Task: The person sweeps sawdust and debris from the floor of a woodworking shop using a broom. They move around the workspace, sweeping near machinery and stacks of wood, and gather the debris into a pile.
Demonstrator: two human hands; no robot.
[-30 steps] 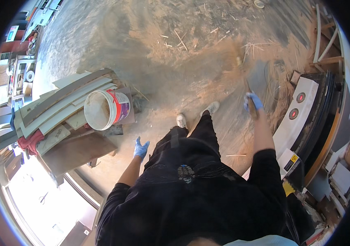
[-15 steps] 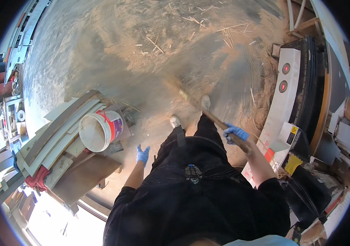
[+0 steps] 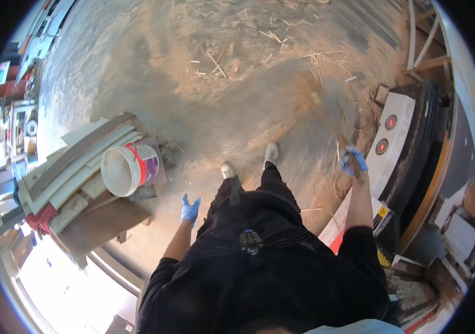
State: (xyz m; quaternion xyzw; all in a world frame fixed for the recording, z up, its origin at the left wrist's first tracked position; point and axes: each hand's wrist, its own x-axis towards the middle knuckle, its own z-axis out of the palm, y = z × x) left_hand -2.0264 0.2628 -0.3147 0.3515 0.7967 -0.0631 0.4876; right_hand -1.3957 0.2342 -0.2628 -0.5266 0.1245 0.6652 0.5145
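In a blue glove, my right hand (image 3: 353, 160) is wrapped round the wooden handle of a broom (image 3: 358, 173). The handle runs away from me over the dusty floor, and its far end and bristles are smeared by motion. My left hand (image 3: 190, 209), gloved in blue too, hangs beside my left hip with fingers apart and nothing in them. Nearest to it is a white bucket (image 3: 116, 172) with a red and purple label, on top of stacked boards (image 3: 73, 161). Thin wood strips (image 3: 326, 54) and sawdust lie on the floor ahead.
Along the right stands a long white and black machine (image 3: 396, 114) with two red-lit round buttons. A loose cord (image 3: 344, 114) lies on the floor beside it. A red cloth (image 3: 41, 220) hangs by the boards at left. Wooden framing (image 3: 427, 42) stands at the far right.
My right hand has swung outward to the right and forward with the broom. The bristle end has swept rightward across the floor. My left hand stays open at my side.
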